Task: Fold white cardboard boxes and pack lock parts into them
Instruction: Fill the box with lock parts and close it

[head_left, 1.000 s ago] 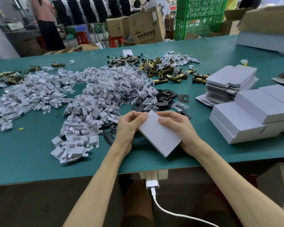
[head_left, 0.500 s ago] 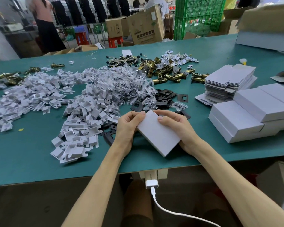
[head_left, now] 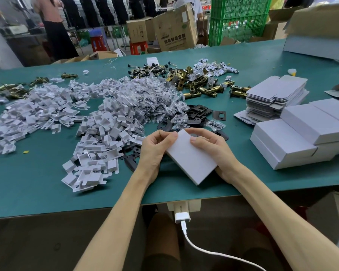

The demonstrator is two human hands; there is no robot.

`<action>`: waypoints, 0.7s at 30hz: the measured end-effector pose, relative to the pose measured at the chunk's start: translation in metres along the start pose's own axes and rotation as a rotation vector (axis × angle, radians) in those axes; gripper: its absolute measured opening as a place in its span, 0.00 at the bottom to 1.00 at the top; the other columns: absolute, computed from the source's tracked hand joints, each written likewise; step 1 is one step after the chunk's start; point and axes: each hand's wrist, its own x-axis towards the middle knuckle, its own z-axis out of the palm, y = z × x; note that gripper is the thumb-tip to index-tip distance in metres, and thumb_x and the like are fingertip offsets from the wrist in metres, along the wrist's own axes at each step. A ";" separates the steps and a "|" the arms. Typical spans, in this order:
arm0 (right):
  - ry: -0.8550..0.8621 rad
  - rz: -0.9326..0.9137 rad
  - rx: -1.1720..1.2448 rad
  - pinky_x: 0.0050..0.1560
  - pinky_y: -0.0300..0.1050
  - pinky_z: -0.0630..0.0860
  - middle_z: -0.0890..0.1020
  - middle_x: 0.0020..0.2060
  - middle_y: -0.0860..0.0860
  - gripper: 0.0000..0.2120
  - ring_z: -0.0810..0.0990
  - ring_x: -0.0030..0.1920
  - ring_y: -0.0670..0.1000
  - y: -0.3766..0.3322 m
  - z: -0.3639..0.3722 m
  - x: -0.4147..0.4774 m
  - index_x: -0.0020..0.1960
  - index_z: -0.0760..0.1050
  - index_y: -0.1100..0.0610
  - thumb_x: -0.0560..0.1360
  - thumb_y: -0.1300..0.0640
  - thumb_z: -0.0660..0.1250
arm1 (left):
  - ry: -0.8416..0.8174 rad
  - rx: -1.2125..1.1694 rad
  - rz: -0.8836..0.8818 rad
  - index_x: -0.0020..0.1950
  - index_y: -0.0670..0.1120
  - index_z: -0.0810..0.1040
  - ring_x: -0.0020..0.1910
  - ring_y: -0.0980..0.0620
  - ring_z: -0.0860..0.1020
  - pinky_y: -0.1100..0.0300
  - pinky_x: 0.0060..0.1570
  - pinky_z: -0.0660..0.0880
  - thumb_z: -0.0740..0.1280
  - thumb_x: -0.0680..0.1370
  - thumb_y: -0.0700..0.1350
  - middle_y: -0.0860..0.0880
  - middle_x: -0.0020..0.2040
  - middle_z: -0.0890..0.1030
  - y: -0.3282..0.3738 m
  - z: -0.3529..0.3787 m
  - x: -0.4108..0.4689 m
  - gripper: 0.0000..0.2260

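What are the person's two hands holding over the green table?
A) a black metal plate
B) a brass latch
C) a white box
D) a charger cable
C: the left hand and the right hand both grip a white box between them.

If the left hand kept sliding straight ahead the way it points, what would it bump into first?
The left hand grips the white box at its far corner; beyond that, it would probably meet the black plates, though depth is unclear.
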 end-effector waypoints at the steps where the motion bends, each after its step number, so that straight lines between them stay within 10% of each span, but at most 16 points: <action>1: 0.004 -0.008 0.004 0.40 0.43 0.81 0.84 0.46 0.55 0.15 0.84 0.44 0.55 0.000 0.000 0.000 0.63 0.82 0.48 0.76 0.54 0.72 | -0.001 -0.004 0.004 0.41 0.45 0.82 0.46 0.44 0.71 0.48 0.52 0.67 0.75 0.73 0.46 0.42 0.43 0.79 0.000 0.000 0.000 0.06; 21: 0.046 -0.004 0.056 0.39 0.42 0.81 0.86 0.53 0.58 0.14 0.85 0.45 0.52 0.002 0.000 0.001 0.64 0.82 0.50 0.80 0.57 0.68 | -0.186 0.124 0.036 0.67 0.46 0.83 0.54 0.53 0.82 0.59 0.55 0.79 0.74 0.79 0.42 0.46 0.60 0.86 -0.002 -0.002 -0.001 0.16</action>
